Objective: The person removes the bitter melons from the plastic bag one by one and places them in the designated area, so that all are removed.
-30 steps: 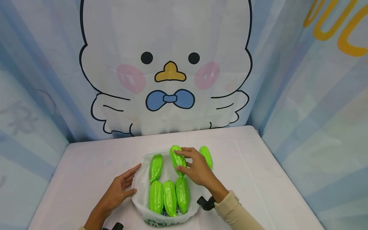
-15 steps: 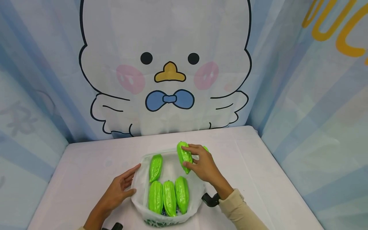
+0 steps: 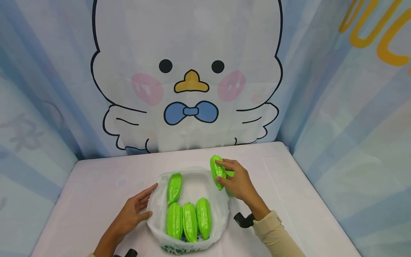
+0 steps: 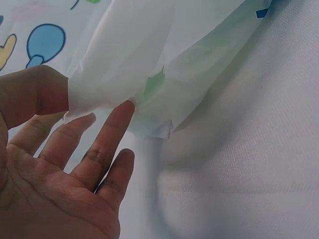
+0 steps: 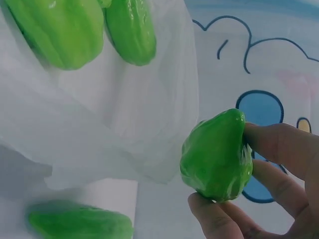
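Observation:
My right hand (image 3: 239, 180) pinches a glossy green bitter melon (image 3: 217, 171) between thumb and fingers, at the far right rim of a white plastic bag (image 3: 221, 214). In the right wrist view the held bitter melon (image 5: 214, 159) points its tapered end toward the camera. Inside the wide-mouthed bag lie several more bitter melons (image 3: 189, 221): a row at the near side and one (image 3: 174, 188) at the far left. My left hand (image 3: 130, 214) rests against the bag's left side, fingers spread; its fingertips touch the thin plastic (image 4: 129, 59).
Another bitter melon (image 5: 79, 224) lies on the table outside the bag, mostly hidden behind my right hand in the head view. A white cloth (image 3: 266, 185) covers the table. Printed fabric (image 3: 191, 135) hangs at the back and both sides.
My right hand has carried the bitter melon rightward and slightly away, from over the bag's middle to its right rim. My left hand and the other bitter melons in the bag stay put.

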Available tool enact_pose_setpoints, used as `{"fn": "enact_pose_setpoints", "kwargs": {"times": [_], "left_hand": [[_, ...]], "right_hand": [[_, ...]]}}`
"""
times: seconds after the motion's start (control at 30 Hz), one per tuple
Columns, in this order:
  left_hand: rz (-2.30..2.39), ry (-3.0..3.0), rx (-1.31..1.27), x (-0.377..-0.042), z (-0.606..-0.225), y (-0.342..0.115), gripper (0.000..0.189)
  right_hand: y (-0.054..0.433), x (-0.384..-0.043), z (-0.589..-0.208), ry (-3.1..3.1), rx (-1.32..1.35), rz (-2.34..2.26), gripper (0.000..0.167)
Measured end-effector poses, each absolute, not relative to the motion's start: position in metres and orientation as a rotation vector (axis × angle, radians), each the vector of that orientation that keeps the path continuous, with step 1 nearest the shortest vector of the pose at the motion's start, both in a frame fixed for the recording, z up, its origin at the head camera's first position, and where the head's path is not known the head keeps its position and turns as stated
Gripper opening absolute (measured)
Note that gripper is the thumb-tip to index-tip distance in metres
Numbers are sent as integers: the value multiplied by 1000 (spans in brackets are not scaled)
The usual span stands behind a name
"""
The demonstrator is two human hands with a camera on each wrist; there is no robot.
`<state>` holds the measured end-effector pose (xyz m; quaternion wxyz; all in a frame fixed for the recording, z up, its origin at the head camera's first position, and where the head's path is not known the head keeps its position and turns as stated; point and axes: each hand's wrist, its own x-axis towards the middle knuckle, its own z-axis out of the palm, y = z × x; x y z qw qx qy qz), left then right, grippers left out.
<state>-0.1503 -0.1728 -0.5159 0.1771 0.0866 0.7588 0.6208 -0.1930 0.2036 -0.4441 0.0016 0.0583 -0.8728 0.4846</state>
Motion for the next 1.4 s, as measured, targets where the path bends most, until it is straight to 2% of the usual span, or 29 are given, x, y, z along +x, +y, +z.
{"fn": "enact_pose_setpoints", "kwargs": {"times": [0.93,1.4], "left_hand": [[1756,2142,241,-148,-514,-171,90],[1748,2157,209,-150,-512,-167,90]], "right_hand": [[281,-206,-466,-2819,-167,1352,62],[305,-208,-491,-2878,-206,1284,60]]}}
